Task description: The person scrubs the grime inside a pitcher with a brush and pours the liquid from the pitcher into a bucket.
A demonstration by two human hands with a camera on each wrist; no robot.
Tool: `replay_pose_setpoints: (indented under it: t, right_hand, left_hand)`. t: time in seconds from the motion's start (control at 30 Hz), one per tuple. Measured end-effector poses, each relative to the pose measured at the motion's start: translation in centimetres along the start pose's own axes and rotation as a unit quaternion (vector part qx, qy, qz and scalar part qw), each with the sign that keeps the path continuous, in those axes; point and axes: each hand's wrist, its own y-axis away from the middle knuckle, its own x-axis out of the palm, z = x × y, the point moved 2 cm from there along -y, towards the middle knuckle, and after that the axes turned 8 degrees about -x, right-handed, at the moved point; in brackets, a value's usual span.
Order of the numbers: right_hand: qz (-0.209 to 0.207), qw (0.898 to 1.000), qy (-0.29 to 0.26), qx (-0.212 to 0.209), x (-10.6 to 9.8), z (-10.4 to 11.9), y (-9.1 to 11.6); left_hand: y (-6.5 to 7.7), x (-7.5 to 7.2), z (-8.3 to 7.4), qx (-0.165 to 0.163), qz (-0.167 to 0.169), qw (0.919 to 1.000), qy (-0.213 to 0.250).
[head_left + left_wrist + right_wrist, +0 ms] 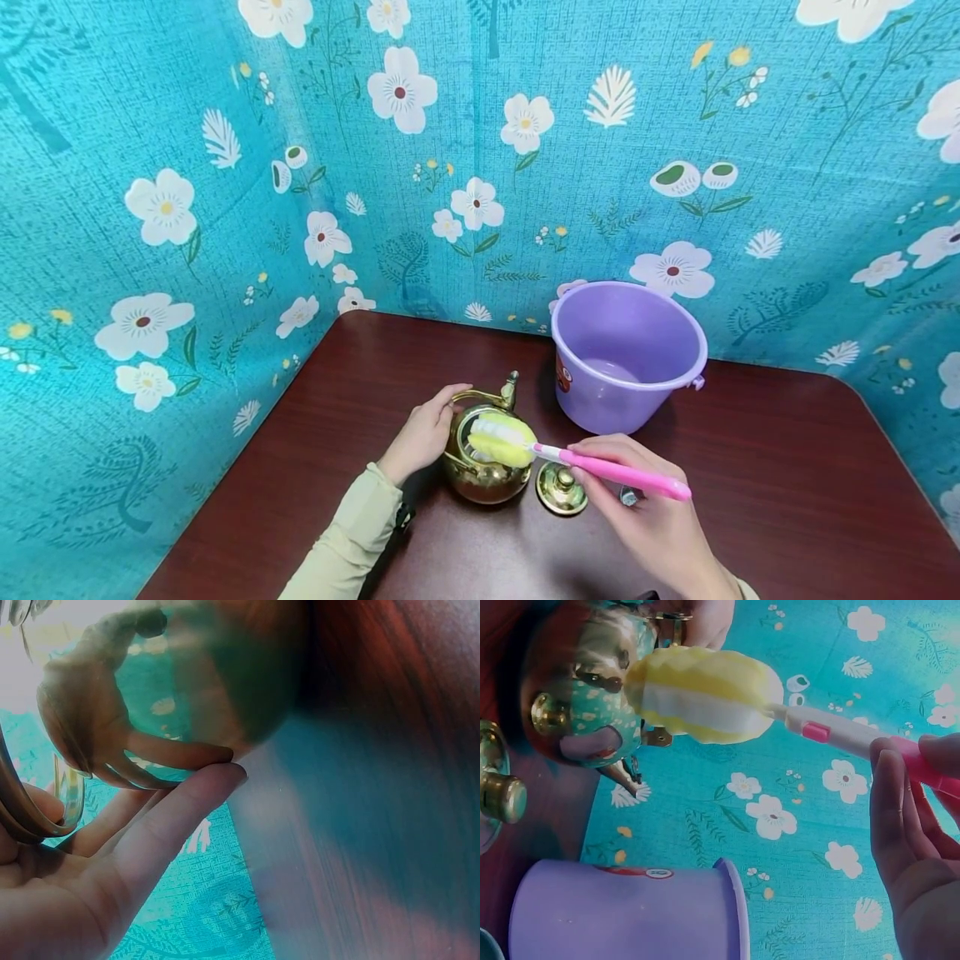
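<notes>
A shiny brass-coloured kettle [487,483] stands lidless on the table, its spout toward the back. At its left side, my left hand [422,433] holds it, with fingers against the rounded body and at the handle [22,802]. My right hand [648,512] grips the pink handle [630,475] of a sponge bottle brush between thumb and fingers. The brush's yellow and white sponge head [705,694] is at the kettle's round opening; how far it reaches inside cannot be told. The kettle's lid [561,490] lies knob up just right of the kettle.
A purple bucket [615,400] stands behind and right of the kettle. Partly hidden under my right hand is a small silvery object [627,496]. The dark red-brown table [795,467] meets a blue flowered cloth [480,167] at the back and sides.
</notes>
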Motion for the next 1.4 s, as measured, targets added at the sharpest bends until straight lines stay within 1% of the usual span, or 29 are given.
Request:
replay_pose_setpoints:
  t: [0.03,0.13,0.2,0.23,0.4,0.57,0.77,0.93,1.0,1.17,1.4]
  right_hand:
    - [0.003,1.000,-0.001,0.009,0.1,0.0,-0.1]
    - [0.009,0.999,-0.010,0.030,0.3,-0.1,-0.5]
    - [0.013,0.999,-0.026,0.044,0.5,0.0,-0.8]
    - [0.017,0.998,-0.029,0.056,0.5,0.0,-0.9]
    - [0.037,0.996,-0.020,0.074,1.0,-0.2,-1.7]
    - [0.050,0.997,0.008,0.056,1.6,-0.5,-2.2]
    - [0.053,0.997,0.016,0.044,2.2,-0.5,-2.7]
    - [0.054,0.998,0.029,0.022,2.7,-0.3,-2.8]
    - [0.058,0.998,0.029,0.018,2.9,-0.3,-2.8]
    - [0.069,0.997,0.034,0.006,3.4,-0.4,-2.8]
    - [0.077,0.995,0.053,-0.025,4.0,-0.4,-2.4]
  left_hand:
    - [0.0,0.0,0.0,-0.004,-0.001,1.0000,0.002]
    - [0.1,0.0,0.1,-0.005,-0.003,1.0000,0.004]
    - [0.1,-0.1,0.1,-0.005,-0.003,1.0000,0.005]
    - [0.1,-0.1,0.1,-0.005,-0.003,1.0000,0.006]
    - [0.1,-0.1,0.1,-0.009,-0.004,0.9999,0.009]
    - [0.1,-0.1,0.1,-0.010,-0.003,0.9999,0.006]
    - [0.1,-0.1,0.0,-0.010,-0.003,0.9999,0.008]
    - [0.2,-0.2,0.0,-0.005,0.000,0.9999,0.009]
    - [0.2,-0.3,0.0,0.003,-0.002,1.0000,0.006]
    - [0.1,-0.3,0.1,0.012,-0.004,0.9999,0.001]
    - [0.1,-0.3,0.0,-0.003,-0.003,1.0000,0.004]
